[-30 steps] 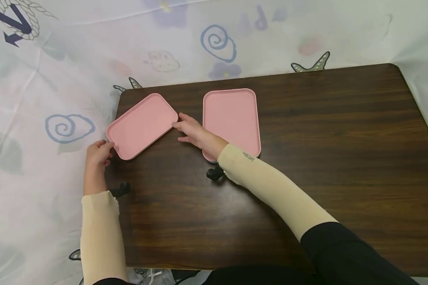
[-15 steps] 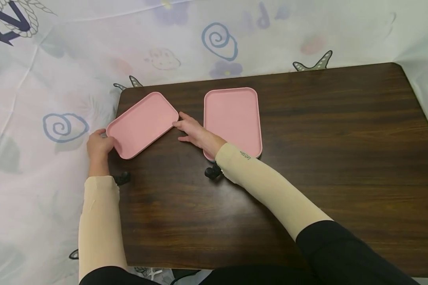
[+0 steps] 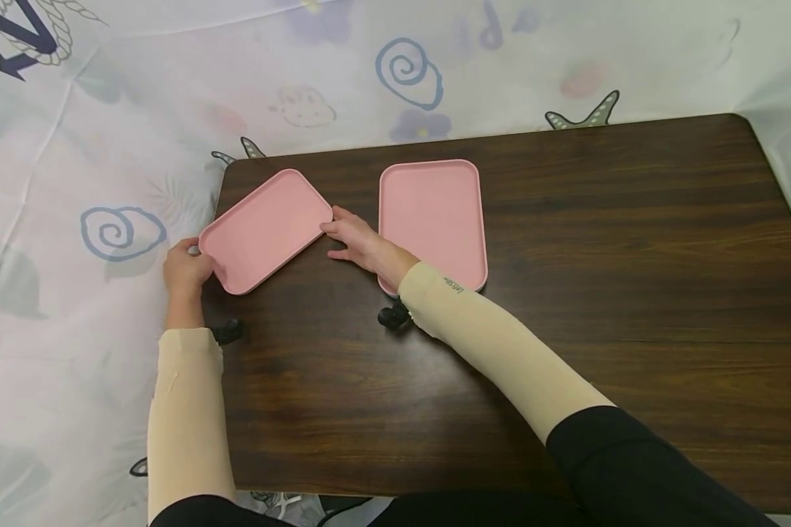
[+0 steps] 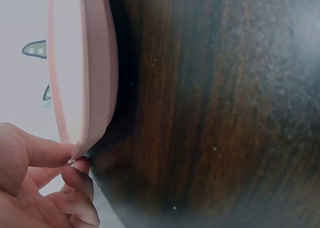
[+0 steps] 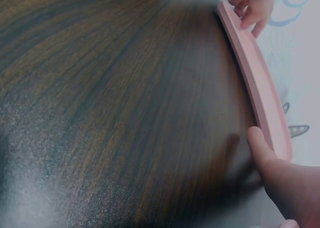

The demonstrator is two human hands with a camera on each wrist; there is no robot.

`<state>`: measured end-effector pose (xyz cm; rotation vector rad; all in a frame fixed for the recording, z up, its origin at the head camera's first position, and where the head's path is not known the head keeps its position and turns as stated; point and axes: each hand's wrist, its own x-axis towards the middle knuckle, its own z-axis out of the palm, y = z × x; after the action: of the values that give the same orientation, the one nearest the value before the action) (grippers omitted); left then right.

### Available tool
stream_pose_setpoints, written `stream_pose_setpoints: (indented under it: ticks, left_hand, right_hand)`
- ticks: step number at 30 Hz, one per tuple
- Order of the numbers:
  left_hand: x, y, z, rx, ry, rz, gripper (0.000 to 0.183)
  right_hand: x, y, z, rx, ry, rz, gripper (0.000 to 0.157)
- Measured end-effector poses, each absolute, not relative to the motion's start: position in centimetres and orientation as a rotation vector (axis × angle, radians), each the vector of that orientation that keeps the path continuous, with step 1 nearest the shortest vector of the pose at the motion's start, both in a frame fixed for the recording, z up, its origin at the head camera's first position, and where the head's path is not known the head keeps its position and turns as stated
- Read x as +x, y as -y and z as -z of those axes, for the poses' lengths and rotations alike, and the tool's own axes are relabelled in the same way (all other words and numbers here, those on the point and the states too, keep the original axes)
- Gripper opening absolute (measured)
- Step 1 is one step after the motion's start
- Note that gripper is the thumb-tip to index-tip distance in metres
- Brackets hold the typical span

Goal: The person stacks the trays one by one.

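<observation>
A pink rectangular tray (image 3: 266,233) lies slanted at the table's far left corner. My left hand (image 3: 186,272) pinches its left end; in the left wrist view the thumb (image 4: 50,153) presses the rim from above and the other fingers are curled below. At the opposite end, my right hand (image 3: 362,241) touches the right corner with fairly straight fingers, and its thumb stands apart toward the near side. In the right wrist view the right hand (image 5: 290,188) is at the near end of this tray. A second pink tray (image 3: 433,216) lies partly under the right forearm.
Both trays are on a dark wood-grain table (image 3: 600,293). A patterned white cloth (image 3: 290,80) hangs along its back and left sides. Black wrist devices (image 3: 393,315) stick out under the forearms, above the tabletop.
My left hand has shifted from touching the tray's left end with its fingertips to pinching its rim. The right hand and both trays have stayed in place.
</observation>
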<state>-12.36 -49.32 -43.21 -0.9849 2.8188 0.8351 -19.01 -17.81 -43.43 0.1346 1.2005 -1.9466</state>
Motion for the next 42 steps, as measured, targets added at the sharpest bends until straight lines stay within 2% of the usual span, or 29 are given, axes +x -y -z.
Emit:
stream_pose_setpoints:
  ticks: [16, 31, 36, 42]
  left_hand:
    - [-11.4, 49.3, 43.6, -1.091, -2.699, -1.117, 0.058]
    - [-9.7, 48.9, 40.6, -1.074, -2.479, -1.483, 0.051]
    - [-8.8, 48.1, 39.6, -1.063, -2.458, -1.525, 0.045]
    - [-7.4, 46.8, 38.2, -0.993, -2.405, -1.685, 0.027]
  right_hand:
    - [-19.0, 17.5, 43.5, 0.145, -1.237, 1.999, 0.066]
    - [-18.8, 17.3, 42.5, 0.038, -1.503, 2.064, 0.056]
    - [-18.6, 17.3, 41.7, -0.006, -1.669, 2.028, 0.055]
    - [-18.7, 16.9, 41.3, -0.038, -1.754, 2.041, 0.052]
